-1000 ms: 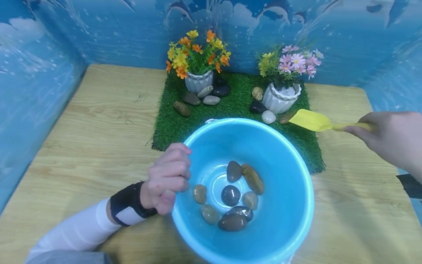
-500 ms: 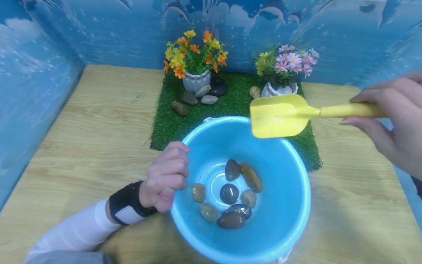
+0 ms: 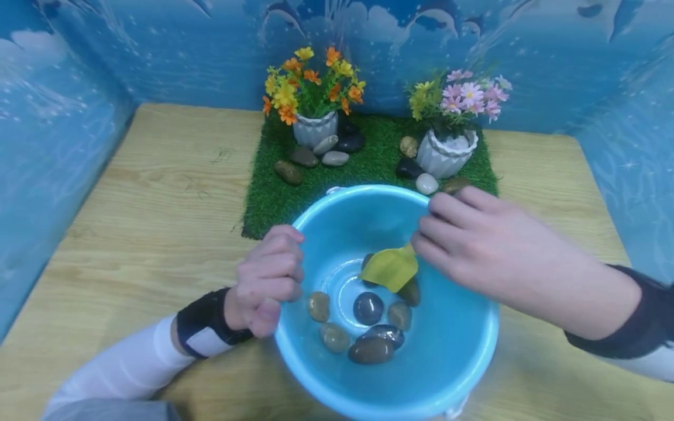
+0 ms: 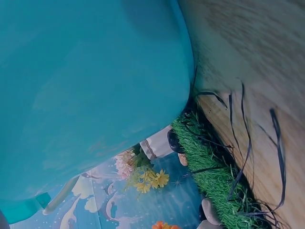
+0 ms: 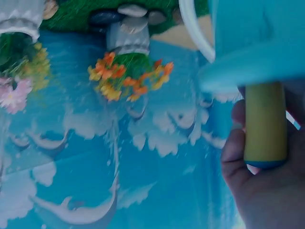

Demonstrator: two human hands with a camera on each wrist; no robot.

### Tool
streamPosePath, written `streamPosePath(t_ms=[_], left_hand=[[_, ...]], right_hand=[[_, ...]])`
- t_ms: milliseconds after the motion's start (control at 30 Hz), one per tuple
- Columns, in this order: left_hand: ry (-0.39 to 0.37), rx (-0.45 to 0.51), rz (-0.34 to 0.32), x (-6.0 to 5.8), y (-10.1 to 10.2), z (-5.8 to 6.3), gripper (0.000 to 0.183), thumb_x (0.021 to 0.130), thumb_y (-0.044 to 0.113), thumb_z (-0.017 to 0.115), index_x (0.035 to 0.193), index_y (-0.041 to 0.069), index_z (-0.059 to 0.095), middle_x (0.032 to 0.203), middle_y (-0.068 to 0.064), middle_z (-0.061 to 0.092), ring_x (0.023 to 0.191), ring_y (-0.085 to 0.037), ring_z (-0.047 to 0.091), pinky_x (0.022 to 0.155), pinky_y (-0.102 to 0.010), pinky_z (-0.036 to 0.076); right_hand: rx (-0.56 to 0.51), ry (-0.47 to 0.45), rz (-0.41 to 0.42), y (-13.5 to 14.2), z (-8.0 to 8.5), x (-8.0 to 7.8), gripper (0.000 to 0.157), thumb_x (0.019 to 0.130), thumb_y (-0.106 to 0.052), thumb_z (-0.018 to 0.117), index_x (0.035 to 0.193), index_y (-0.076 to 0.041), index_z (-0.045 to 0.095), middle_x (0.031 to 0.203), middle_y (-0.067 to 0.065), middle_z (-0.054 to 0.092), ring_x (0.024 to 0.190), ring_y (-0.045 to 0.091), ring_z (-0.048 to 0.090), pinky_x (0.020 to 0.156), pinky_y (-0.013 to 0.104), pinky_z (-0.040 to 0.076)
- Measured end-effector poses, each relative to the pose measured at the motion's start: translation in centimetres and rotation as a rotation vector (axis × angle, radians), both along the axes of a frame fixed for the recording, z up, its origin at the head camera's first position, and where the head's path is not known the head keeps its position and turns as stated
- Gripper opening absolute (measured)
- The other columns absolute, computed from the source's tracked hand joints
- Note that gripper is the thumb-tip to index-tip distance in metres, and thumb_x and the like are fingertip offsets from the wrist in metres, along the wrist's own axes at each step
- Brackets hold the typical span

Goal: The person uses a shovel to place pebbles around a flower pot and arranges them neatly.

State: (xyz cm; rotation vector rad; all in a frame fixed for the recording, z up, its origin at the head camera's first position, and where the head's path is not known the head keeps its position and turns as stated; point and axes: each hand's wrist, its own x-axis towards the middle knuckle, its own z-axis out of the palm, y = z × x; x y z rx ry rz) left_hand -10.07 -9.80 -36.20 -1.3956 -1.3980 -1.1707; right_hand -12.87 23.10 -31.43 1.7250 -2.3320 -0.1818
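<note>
My left hand [image 3: 268,280] grips the left rim of a light-blue bucket [image 3: 442,356]. Its outer wall fills much of the left wrist view. Over the bucket's far right side, my right hand [image 3: 468,242] holds a yellow toy shovel [image 3: 391,269] with the blade pointing down inside. The blade overlaps a dark stone and a brown stone [image 3: 411,292] in the head view. Several other smooth stones, among them a round dark grey one [image 3: 368,309], lie on the bucket's bottom. In the right wrist view, fingers curl round the shovel's thick yellow handle [image 5: 265,124].
Behind the bucket lies a green turf mat [image 3: 274,204]. On it stand a white pot of orange and yellow flowers [image 3: 316,130] and a white pot of pink flowers [image 3: 446,155], with stones around both. Blue dolphin-print walls [image 3: 210,64] enclose the wooden table [image 3: 158,193].
My right hand has brought the shovel from the right side of the table leftward and down into the bucket, turning the blade downward. The left hand has stayed on the rim.
</note>
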Motion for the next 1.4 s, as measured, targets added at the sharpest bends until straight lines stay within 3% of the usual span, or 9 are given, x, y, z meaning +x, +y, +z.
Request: streamPosePath(t_ms=[67,167,367,567,700,867,1133,1300,1400], left_hand=[[0.001,-0.001,-0.003,0.0,0.0,0.0,0.053,0.104,0.022,0.025,0.053,0.017,0.037,0.056,0.001,0.041,0.058,-0.019,0.042,0.078,-0.043,0.041],[0.004,-0.001,-0.008,-0.1,0.0,0.0,0.053,0.104,0.022,0.024,0.053,0.017,0.037,0.056,0.001,0.041,0.058,-0.019,0.042,0.078,-0.042,0.041],[0.002,0.009,-0.01,-0.2,0.1,0.0,0.053,0.104,0.022,0.025,0.053,0.017,0.037,0.056,0.001,0.041,0.058,-0.02,0.042,0.078,-0.042,0.041],[0.009,0.032,-0.014,-0.2,0.2,0.0,0.053,0.104,0.022,0.025,0.053,0.017,0.038,0.055,0.001,0.041,0.057,-0.02,0.042,0.077,-0.042,0.04],[0.013,0.035,-0.017,-0.2,0.3,0.0,0.053,0.104,0.021,0.025,0.053,0.017,0.038,0.055,0.001,0.041,0.057,-0.019,0.042,0.077,-0.042,0.04],[0.013,0.044,-0.026,-0.2,0.4,0.1,0.053,0.104,0.021,0.026,0.052,0.017,0.038,0.055,0.001,0.041,0.057,-0.02,0.042,0.077,-0.042,0.04],[0.01,0.034,-0.024,-0.2,0.3,0.1,0.053,0.104,0.021,0.025,0.052,0.016,0.038,0.055,0.001,0.041,0.057,-0.02,0.041,0.077,-0.042,0.041],[0.011,0.036,-0.021,-0.2,0.3,0.1,0.054,0.104,0.021,0.025,0.052,0.017,0.038,0.055,0.001,0.041,0.057,-0.019,0.041,0.076,-0.041,0.04],[0.013,0.046,-0.022,-0.2,0.4,0.1,0.053,0.103,0.02,0.026,0.051,0.017,0.038,0.055,0.001,0.04,0.056,-0.019,0.04,0.075,-0.041,0.04]], right_hand=[[0.023,-0.008,0.01,-3.4,3.8,1.5,0.031,0.08,0.002,0.076,0.108,0.001,0.062,0.105,0.015,0.063,0.089,0.034,0.047,0.073,0.046,0.04],[0.064,-0.004,-0.014,-5.6,5.8,2.2,0.022,0.077,0.001,0.079,0.092,-0.003,0.063,0.09,0.009,0.061,0.081,0.028,0.042,0.07,0.039,0.038],[0.112,-0.11,-0.034,-7.2,4.9,1.4,0.02,0.078,-0.001,0.081,0.083,-0.008,0.064,0.077,0.002,0.051,0.076,0.023,0.035,0.069,0.034,0.034],[0.069,-0.311,0.017,-8.2,3.7,0.7,0.017,0.083,-0.023,0.081,0.083,-0.013,0.066,0.076,-0.005,0.056,0.073,0.016,0.036,0.069,0.03,0.031],[0.003,-0.449,-0.018,-7.8,3.7,0.7,0.016,0.086,-0.028,0.078,0.09,-0.017,0.068,0.082,-0.009,0.057,0.078,0.013,0.038,0.071,0.029,0.034],[-0.077,-0.554,-0.019,-6.7,4.1,0.5,0.018,0.087,-0.029,0.076,0.099,-0.017,0.07,0.091,-0.012,0.061,0.085,0.01,0.042,0.073,0.029,0.04],[-0.245,-0.583,0.004,-3.8,5.4,0.4,0.016,0.091,-0.029,0.072,0.105,-0.022,0.07,0.099,-0.021,0.062,0.093,0.002,0.048,0.081,0.023,0.042],[-0.305,-0.624,-0.046,-1.6,6.6,0.8,0.03,0.084,-0.019,0.078,0.112,-0.026,0.07,0.105,-0.024,0.063,0.096,-0.001,0.052,0.08,0.018,0.042],[-0.32,-0.592,-0.124,0.6,6.9,0.9,0.041,0.077,-0.014,0.083,0.115,-0.028,0.07,0.105,-0.023,0.063,0.093,-0.001,0.054,0.076,0.015,0.043]])
